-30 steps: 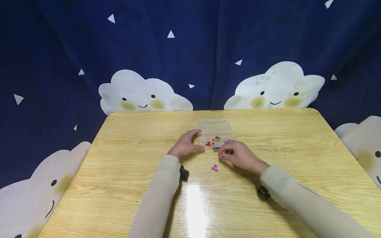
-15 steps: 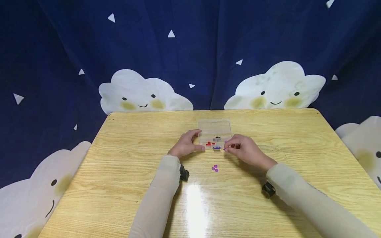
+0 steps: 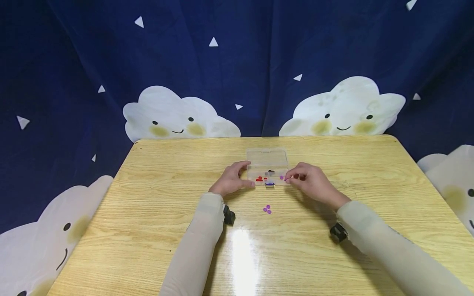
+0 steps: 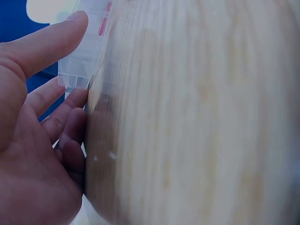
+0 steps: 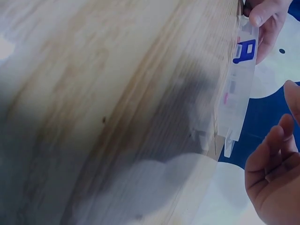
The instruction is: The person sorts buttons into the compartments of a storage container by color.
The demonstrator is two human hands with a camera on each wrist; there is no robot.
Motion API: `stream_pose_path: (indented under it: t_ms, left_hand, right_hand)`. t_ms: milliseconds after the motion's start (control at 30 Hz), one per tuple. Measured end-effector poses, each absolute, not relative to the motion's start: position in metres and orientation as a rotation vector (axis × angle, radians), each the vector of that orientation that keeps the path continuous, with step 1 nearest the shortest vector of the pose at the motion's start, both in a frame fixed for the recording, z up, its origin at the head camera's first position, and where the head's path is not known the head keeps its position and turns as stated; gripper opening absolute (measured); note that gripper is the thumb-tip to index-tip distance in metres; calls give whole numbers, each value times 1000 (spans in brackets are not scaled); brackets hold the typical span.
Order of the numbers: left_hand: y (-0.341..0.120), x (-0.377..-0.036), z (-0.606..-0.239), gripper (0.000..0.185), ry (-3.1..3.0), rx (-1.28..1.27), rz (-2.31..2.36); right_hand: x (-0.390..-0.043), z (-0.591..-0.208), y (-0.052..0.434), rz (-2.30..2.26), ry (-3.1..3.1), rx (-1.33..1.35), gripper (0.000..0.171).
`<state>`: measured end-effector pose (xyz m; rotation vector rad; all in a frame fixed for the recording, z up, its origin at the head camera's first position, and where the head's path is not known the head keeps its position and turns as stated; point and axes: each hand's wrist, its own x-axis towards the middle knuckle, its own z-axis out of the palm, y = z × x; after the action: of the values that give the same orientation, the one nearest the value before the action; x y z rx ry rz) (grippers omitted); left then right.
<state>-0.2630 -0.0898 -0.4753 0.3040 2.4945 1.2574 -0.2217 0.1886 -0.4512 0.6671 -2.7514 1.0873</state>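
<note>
The fingers [image 4: 70, 28] of the left hand [image 3: 231, 179] are curled lightly and pressed against the left end of a clear compartment box [image 3: 267, 161], the thumb laid on its upper edge and the other fingertips set against its side wall. At the box's right end, the fingers [image 3: 292, 176] of the right hand [image 3: 312, 183] are bent together; whether anything is pinched between them cannot be told, though a purple bead [image 3: 282, 178] is seen just beside their tips, in or at the box's front right compartment. In the right wrist view those fingers are seen curled and just clear of the box end.

Inside the box, red beads [image 3: 260, 179] are held in the front left compartment, a blue piece [image 3: 269, 183] at the front middle, and a dark piece [image 3: 270, 171] behind it. The lid is laid open behind the box.

In front of the box, apart from it, a small cluster of purple beads [image 3: 267, 209] lies on the wooden worktop [image 3: 155, 197]. Behind the box, a dark blue curtain with white clouds [image 3: 177, 117] is hung.
</note>
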Motion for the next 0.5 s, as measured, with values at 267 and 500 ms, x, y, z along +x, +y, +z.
stream_pose_path:
  t_ms: [267, 500]
  left_hand:
    - [-89, -263, -475, 81, 2498, 306, 1249]
    - [-90, -263, -475, 81, 2486, 315, 1257]
  right_hand:
    - [-225, -451, 194, 1071, -2779, 626, 8]
    - [-229, -450, 194, 1059, -2805, 616, 7]
